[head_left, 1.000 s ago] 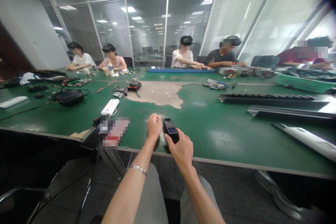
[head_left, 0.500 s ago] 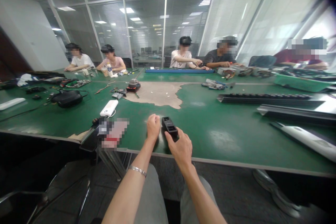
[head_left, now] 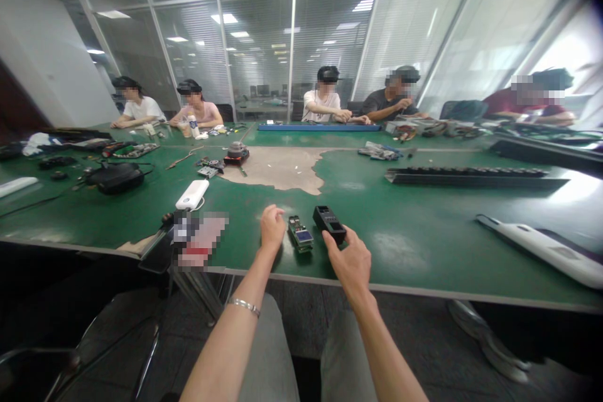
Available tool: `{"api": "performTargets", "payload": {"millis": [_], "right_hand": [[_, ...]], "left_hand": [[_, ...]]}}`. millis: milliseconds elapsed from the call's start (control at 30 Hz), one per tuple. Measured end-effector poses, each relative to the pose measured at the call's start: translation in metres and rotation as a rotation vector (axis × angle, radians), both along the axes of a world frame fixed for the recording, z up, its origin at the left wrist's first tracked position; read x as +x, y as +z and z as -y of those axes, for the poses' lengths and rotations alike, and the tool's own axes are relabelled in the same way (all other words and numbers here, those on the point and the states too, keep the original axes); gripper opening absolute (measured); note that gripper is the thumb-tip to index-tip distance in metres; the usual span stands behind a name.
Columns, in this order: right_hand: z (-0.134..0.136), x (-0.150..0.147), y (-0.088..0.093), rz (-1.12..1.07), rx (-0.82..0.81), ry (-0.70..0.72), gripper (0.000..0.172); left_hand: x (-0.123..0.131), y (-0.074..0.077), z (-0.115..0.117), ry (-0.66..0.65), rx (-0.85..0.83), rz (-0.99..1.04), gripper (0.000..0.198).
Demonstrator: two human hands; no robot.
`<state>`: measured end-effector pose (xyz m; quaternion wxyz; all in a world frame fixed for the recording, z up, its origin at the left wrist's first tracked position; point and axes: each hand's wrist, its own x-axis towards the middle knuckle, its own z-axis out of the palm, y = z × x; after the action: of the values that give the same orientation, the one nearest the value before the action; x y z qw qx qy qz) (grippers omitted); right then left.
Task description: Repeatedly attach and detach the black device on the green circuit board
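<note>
A black plastic housing (head_left: 328,221) with cut-out windows is gripped at its near end by my right hand (head_left: 352,257), thumb on the left side and fingers on the right. Just left of it, a green circuit board (head_left: 300,235) with a small bluish display lies on the table. Beside the board's left edge is my left hand (head_left: 272,227), its fingers loosely bent and slightly apart, with nothing visible in them. A small gap separates that hand from the board.
The green table (head_left: 405,213) has a bare patch (head_left: 277,169). Left of me lie a white power bank (head_left: 192,195), a pixelated packet (head_left: 205,242) and a black case (head_left: 116,177). To the right are a white long tool (head_left: 541,250) and black rails (head_left: 471,179). Several people sit opposite.
My right hand has moved right with the black housing, and the circuit board now shows on the table between my hands. My left hand stays nearly in place, its fingers a little less curled.
</note>
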<state>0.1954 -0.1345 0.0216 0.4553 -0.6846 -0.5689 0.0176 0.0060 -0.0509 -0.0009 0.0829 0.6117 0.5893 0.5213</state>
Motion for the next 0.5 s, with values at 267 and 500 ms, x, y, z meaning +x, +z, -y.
{"api": "performTargets", "payload": {"millis": [267,500], "right_hand": [[0.001,0.004,-0.020,0.098,-0.032,-0.041,0.051],[0.006,0.001,-0.021,0.154,-0.076,-0.080,0.061]], "left_hand": [[0.000,0.001,0.000,-0.007,0.000,0.008,0.033],[0.000,0.000,0.001,-0.015,-0.026,0.013,0.041]]}}
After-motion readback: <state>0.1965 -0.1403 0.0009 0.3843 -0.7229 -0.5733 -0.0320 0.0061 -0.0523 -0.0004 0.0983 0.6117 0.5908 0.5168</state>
